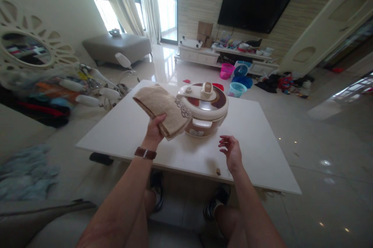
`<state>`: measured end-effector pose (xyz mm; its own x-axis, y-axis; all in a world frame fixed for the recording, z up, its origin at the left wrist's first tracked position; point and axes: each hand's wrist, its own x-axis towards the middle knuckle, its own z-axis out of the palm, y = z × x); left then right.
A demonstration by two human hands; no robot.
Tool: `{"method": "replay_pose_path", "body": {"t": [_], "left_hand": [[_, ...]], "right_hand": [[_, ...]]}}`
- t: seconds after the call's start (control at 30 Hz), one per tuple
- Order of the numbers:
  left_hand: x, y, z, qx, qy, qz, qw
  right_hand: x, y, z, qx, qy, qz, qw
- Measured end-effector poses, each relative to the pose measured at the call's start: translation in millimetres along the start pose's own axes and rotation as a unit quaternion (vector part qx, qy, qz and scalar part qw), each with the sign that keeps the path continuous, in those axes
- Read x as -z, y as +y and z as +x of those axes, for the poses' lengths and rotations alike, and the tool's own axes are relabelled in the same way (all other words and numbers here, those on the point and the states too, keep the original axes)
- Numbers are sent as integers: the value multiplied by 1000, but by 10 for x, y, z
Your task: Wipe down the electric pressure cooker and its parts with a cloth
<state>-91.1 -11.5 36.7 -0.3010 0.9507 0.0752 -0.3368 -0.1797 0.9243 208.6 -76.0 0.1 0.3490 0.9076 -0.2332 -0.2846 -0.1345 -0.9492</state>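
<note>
My left hand [154, 129], a brown strap on its wrist, is closed on a folded beige towel [163, 109] held up over the white table [122, 131]. The towel's far edge overlaps the left side of a cream and maroon pressure cooker [207, 107] that stands on the table with its lid on. My right hand [232, 152] hovers open to the right of the towel and in front of the cooker, fingers loosely curled, holding nothing.
My knees and dark shoes [218, 200] show below the table's near edge. A cluttered drying rack [87, 89] stands at the left, a grey ottoman [119, 46] behind it. Plastic baskets [236, 89] and a TV bench [221, 56] lie beyond on the glossy floor.
</note>
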Motion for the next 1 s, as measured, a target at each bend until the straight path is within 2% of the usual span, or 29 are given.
{"method": "replay_pose_path", "body": {"t": [0.03,0.1,0.17,0.2,0.27,0.37,0.43,0.47,0.53,0.63,0.7,0.77,0.83,0.87,0.93,0.97,1.0], "left_hand": [[3,-4,69,-57,62,32,996],[-35,-61,145,-129,157,75,976],[-136,-160,151,-176,198,159,951],[-209,-215,136,-193,192,204,940],[-391,-312,85,-233,133,276,923],[-680,-381,0,-294,-28,358,886],[-824,-372,-38,-303,-124,405,854],[-872,-358,-46,-299,-151,425,841],[-915,-331,-34,-289,-162,449,830],[-873,-348,50,-285,-126,433,846],[-810,-400,134,-257,-80,385,883],[-754,-446,221,-180,-15,306,935],[-730,-432,302,-101,62,220,968],[-739,-391,340,-82,101,183,974],[-813,-244,413,-102,156,146,972],[-883,-148,451,-133,159,149,967],[-976,-49,492,-165,139,172,961]], "right_hand": [[-6,24,4,2,-8,-4,1000],[-19,72,10,12,-29,-26,999],[-30,121,18,33,-53,-67,996],[-38,146,22,44,-60,-89,993],[-66,195,31,57,-71,-127,988],[-142,261,40,56,-76,-161,982],[-197,301,47,55,-77,-178,980],[-220,320,54,55,-77,-185,978],[-249,351,76,59,-86,-196,975],[-254,372,128,82,-96,-208,970],[-243,365,170,97,-91,-213,968],[-232,347,214,102,-81,-212,969],[-226,330,256,100,-73,-204,971],[-228,324,274,98,-71,-200,972],[-238,318,301,94,-65,-189,975],[-247,318,309,93,-63,-183,977],[-257,319,315,92,-63,-180,977]]}}
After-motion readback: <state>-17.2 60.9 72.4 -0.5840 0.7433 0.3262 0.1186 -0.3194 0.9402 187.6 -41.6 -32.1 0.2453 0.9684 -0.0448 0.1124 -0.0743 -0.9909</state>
